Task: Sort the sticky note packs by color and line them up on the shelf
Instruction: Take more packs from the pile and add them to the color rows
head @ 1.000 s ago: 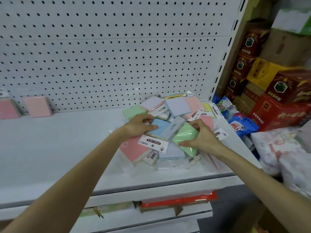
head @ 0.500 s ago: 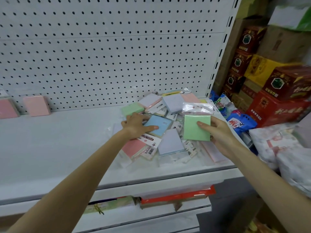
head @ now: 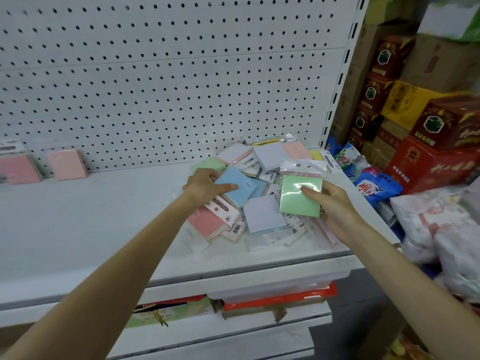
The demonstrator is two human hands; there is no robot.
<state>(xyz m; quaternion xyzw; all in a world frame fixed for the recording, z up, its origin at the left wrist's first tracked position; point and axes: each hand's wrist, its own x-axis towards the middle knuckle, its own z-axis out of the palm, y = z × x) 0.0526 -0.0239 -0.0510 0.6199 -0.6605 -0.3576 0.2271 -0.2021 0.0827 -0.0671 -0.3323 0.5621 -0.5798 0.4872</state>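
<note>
A jumbled pile of sticky note packs lies at the right end of the white shelf (head: pixel 78 229). My right hand (head: pixel 335 206) holds a green pack (head: pixel 298 201) lifted face-up over the pile, thumb on its front. My left hand (head: pixel 205 187) grips a light blue pack (head: pixel 237 184) tilted up from the pile. Under them lie a lavender pack (head: pixel 265 215), a pink pack (head: pixel 207 223), another green pack (head: pixel 209 165) and several more. Two pink packs (head: pixel 68 165) (head: pixel 18 168) stand against the pegboard at the far left.
The white pegboard back wall (head: pixel 168 74) rises behind the shelf. Stacked red and yellow cartons (head: pixel 439 131) and plastic-wrapped bags (head: pixel 441 229) crowd the right side. Lower shelves hold flat boxes (head: pixel 278 298) under the shelf edge.
My right hand pulled the green pack out of the pile and turned it face-up. My left hand closed on the light blue pack and tilted it up.
</note>
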